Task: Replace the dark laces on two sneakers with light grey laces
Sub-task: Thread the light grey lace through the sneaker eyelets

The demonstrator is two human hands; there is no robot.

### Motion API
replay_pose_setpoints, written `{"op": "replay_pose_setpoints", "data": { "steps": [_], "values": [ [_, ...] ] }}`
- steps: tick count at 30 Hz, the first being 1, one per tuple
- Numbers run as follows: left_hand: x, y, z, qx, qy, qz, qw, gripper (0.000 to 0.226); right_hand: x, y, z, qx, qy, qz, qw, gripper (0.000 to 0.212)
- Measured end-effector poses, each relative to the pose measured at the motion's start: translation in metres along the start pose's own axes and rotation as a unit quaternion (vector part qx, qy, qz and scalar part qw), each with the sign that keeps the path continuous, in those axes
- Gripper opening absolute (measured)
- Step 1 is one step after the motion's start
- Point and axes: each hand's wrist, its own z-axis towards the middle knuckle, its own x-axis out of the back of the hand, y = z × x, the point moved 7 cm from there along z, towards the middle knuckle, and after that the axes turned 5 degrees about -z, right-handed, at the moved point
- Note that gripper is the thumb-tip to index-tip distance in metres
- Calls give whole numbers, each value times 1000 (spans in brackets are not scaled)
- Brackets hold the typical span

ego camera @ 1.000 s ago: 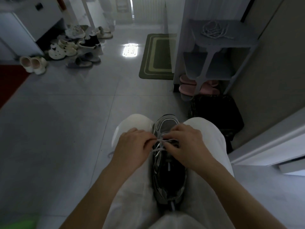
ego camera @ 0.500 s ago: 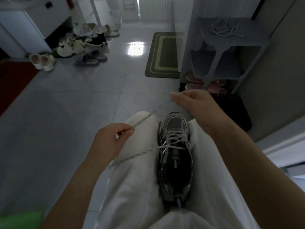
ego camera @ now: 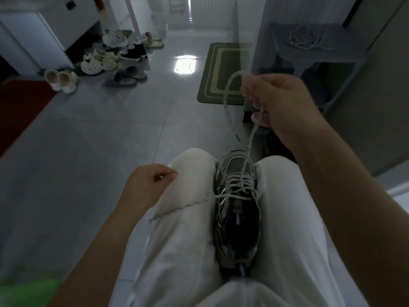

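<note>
Raised higher, right hand grip pinches grey lace above sneaker; left hand clenched, empty.

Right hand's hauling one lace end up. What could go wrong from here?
1. The right hand pulls one lace end high while the other end lies loose across the thigh: lengths may end uneven.
2. The sneaker is only wedged between the knees; a hard pull may tip it.

Glossy tiled floor; woven speckled lace; cloth trousers.
</note>
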Motion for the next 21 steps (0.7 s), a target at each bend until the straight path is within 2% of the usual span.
{"op": "replay_pose_setpoints", "data": {
  "steps": [2, 5, 8, 10, 12, 16, 21],
  "values": [
    [1, 13, 2, -11, 20, -10, 1000, 10, -9, -9, -1, 31, -36, -85, 995, 21],
    [5, 48, 2, -53, 68, -49, 995, 31, -24, -11, -5, 57, -89, -217, 970, 28],
    [-1, 92, 1, -126, 61, -97, 985, 48, -40, -3, -11, 56, -164, -260, 950, 29],
    [-8, 110, 4, -144, 39, -112, 982, 40, -46, -3, -14, 80, -181, -272, 942, 29],
    [-12, 116, 7, -141, 35, -137, 980, 17, -42, -6, -14, 96, -153, -261, 948, 28],
    [-19, 94, 5, -72, 6, -222, 972, 14, -15, -12, -11, 78, -53, -183, 979, 26],
    [-33, 65, -12, -3, -88, -236, 968, 17, -9, -22, -8, 102, -18, -117, 988, 26]
  ]
}}
